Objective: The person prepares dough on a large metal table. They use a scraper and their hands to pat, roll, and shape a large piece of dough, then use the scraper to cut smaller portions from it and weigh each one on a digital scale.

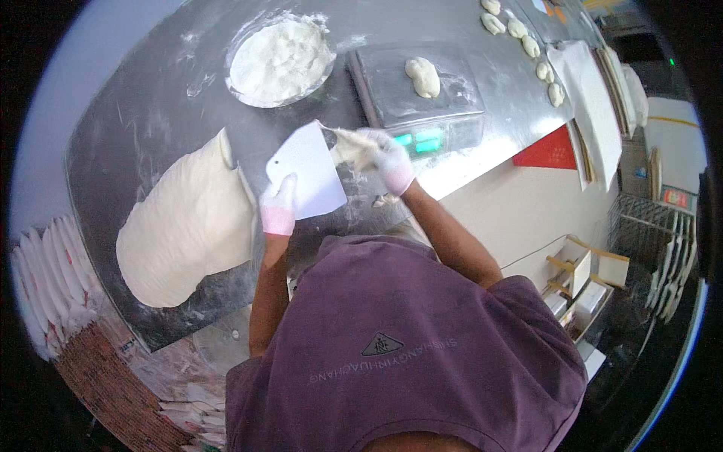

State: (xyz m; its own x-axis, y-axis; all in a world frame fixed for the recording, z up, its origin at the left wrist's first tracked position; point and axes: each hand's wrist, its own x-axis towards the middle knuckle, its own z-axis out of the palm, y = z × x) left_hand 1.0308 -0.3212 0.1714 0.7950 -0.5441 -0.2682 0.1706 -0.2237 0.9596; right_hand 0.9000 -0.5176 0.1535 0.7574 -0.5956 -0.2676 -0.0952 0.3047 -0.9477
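My left hand (279, 209), in a white and pink glove, grips a white dough scraper (316, 181) by its lower left edge. The scraper is tilted above the steel table. My right hand (390, 162), gloved the same way, has its fingers closed on a stretched piece of dough (348, 147) beside the scraper's upper right corner. To the left lies a large slab of dough (188, 226), its right side cut straight with a raised peak. A lump of dough (423, 77) sits on the flat scale (458, 90), whose green display is lit. A small scrap (385, 200) lies near my right wrist.
Beyond my hands stands a round pan of flour (280, 64). Several dough pieces (529, 47) line the far right of the floured table (151, 128). White cloths and boards (591, 105) lean at its right edge. Stacked sacks (56, 279) are on the floor at left.
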